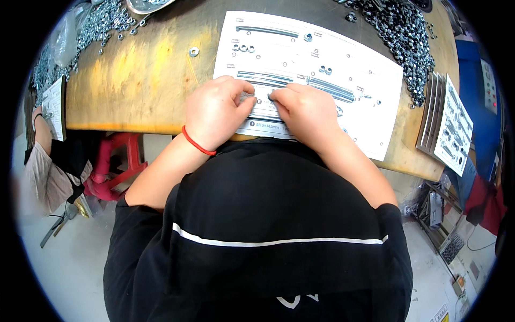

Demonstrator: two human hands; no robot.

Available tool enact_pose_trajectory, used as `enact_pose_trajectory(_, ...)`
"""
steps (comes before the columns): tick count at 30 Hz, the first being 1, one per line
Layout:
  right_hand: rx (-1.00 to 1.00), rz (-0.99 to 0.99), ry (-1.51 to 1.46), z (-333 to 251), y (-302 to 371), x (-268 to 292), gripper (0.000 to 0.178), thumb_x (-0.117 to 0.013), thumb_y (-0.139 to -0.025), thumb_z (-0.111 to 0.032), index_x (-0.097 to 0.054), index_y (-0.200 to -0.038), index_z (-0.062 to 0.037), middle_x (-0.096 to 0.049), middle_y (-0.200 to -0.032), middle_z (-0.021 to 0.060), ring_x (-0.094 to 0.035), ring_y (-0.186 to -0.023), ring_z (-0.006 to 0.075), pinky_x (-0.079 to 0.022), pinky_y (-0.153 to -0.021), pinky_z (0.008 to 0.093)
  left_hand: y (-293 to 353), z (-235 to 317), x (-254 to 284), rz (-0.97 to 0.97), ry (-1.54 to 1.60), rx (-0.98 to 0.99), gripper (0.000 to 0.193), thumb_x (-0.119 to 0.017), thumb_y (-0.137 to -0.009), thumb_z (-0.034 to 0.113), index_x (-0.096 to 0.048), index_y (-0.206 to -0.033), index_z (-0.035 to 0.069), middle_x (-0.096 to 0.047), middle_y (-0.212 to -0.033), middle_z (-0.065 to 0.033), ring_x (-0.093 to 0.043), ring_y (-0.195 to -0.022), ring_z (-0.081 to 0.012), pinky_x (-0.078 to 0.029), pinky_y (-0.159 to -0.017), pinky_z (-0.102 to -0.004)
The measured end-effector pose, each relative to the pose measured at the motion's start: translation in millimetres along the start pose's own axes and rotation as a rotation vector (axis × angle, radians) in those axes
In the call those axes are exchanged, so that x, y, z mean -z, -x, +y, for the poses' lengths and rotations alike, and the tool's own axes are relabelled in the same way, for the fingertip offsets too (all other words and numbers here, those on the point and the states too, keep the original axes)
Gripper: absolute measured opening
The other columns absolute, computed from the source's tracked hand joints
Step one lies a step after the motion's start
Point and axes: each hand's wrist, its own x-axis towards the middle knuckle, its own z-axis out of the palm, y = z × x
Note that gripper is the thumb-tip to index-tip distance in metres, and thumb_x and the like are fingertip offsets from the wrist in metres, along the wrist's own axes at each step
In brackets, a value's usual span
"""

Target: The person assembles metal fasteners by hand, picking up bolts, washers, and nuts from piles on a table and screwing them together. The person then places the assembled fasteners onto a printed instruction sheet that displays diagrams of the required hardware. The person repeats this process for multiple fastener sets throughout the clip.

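Note:
A white printed sheet [375, 107] lies at the table's front edge, with metal bolts and nuts laid out over its pictures. My left hand [217, 107] rests at the sheet's left side, fingers curled and pinched near a small silver bit. Across from it my right hand [306, 110] has thumb and forefinger pressed together at a small dark piece. What either pinch holds is too small to name. Long bolts [265, 78] lie just beyond my fingers, and thicker ones [332, 90] past my right hand. Three nuts [244, 48] and a long bolt [267, 31] sit farther up.
A loose nut [193, 52] lies on the wooden table [129, 96]. Heaped nuts [107, 21] fill the far left, beside a metal bowl [147, 5]. Dark nuts [402, 43] pile up at right, near stacked printed cards [453, 129]. Another person's hand [37, 118] shows at far left.

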Motion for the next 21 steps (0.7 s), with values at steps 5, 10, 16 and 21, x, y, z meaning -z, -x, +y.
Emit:
enact_pose_trajectory(5,-0.094,0.02,-0.097,-6.3,2.7,5.7,0.009,-0.067,-0.083,-0.017,-0.07,-0.089,-0.0101,-0.068,-0.081,0.0062,-0.067,-0.074,0.0263,-0.052,-0.062,0.0374,1.0,-6.0,-8.9,0.002,0.021,-0.081,0.015,-0.076,-0.076,0.016,-0.072,-0.089,0.01,-0.055,-0.065,-0.003,-0.056,-0.062,-0.0219,-0.044,-0.055,-0.0349)
enact_pose_trajectory(10,-0.179,-0.017,-0.056,-15.1,-4.2,0.8,0.017,-0.071,-0.081,-0.019,-0.07,-0.095,-0.0097,-0.069,-0.084,0.0074,-0.068,-0.079,0.0269,-0.053,-0.065,0.0379,0.6,-12.2,-10.9,0.01,0.058,-0.115,0.017,-0.076,-0.076,0.014,-0.071,-0.091,0.01,-0.055,-0.066,-0.0036,-0.055,-0.061,-0.0212,-0.044,-0.054,-0.0345)
enact_pose_trajectory(16,-0.24,-0.053,-0.053,-18.2,-7.9,3.1,0.024,-0.075,-0.08,-0.022,-0.07,-0.101,-0.0113,-0.067,-0.078,0.0065,-0.065,-0.069,0.0243,-0.051,-0.061,0.0358,1.5,-45.1,16.2,0.107,0.138,0.164,0.018,-0.076,-0.076,0.017,-0.072,-0.092,0.009,-0.059,-0.069,-0.003,-0.058,-0.061,-0.0177,-0.048,-0.057,-0.0323)
enact_pose_trajectory(21,-0.232,-0.046,-0.047,-17.2,-5.7,-0.4,0.023,-0.074,-0.081,-0.022,-0.07,-0.102,-0.0115,-0.066,-0.076,0.0065,-0.065,-0.069,0.0243,-0.05,-0.061,0.0354,-19.0,-98.5,33.8,0.287,-0.007,0.277,0.036,-0.077,-0.079,0.023,-0.068,-0.109,0.006,-0.063,-0.091,-0.0095,-0.062,-0.078,-0.0224,-0.052,-0.071,-0.0339)
